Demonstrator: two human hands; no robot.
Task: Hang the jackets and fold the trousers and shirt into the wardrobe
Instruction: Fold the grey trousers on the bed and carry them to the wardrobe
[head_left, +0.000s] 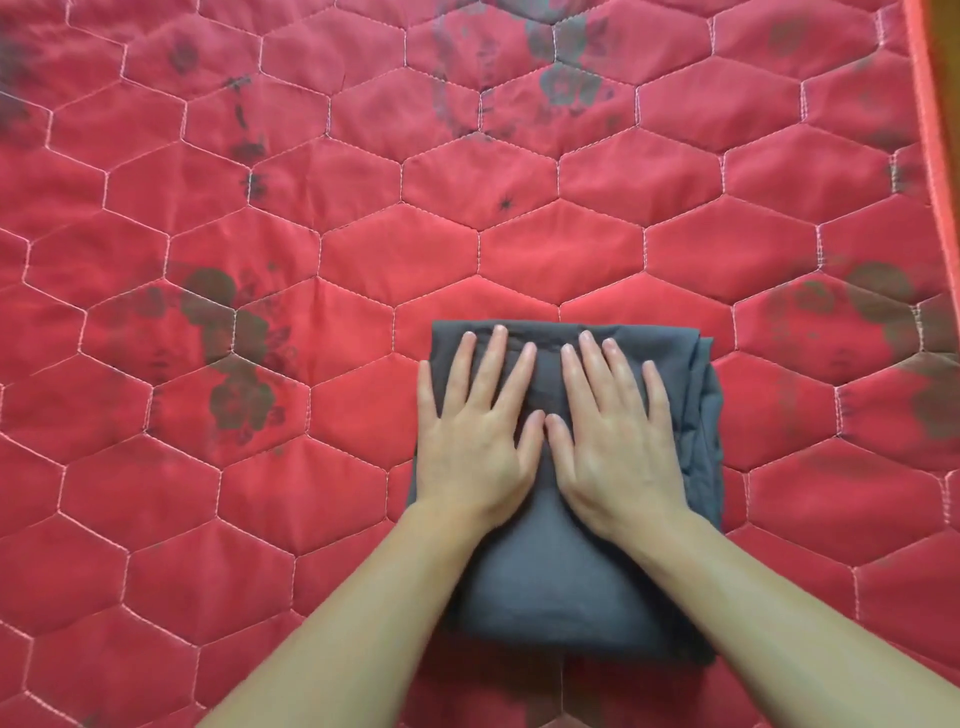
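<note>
- A red quilt (260, 519) covers the whole surface under the hands, stitched with pale thread into large hexagons.
- At the left of the quilt lies a cluster of faded dark flower prints (234, 353); fainter prints of the same kind show along the top and at the right edge.
- The left hand (470, 431) lies palm down on the left half of a folded grey garment (540, 571). Its fingers are straight and fanned apart, so the grip is flat and unclenched, pressing on the cloth and curled round nothing. The little finger runs along the garment's left edge.
- The thumbs of the two hands nearly meet over the middle of the garment; whether they touch cannot be told.
- The folded grey garment sits on the quilt in the lower middle of the view, a neat upright rectangle with its far edge just beyond the fingertips and its near edge between the two forearms. Whether it is the trousers or the shirt cannot be told from the fold.
- The right hand (618, 436) lies palm down on the right half of the garment, fingers straight and spread, its grip likewise flat and apart, pressing without clasping.
- Along the garment's right side the stacked layers show as loose, slightly rumpled edges.
- At the far right an orange border (930, 130) trims the quilt.
</note>
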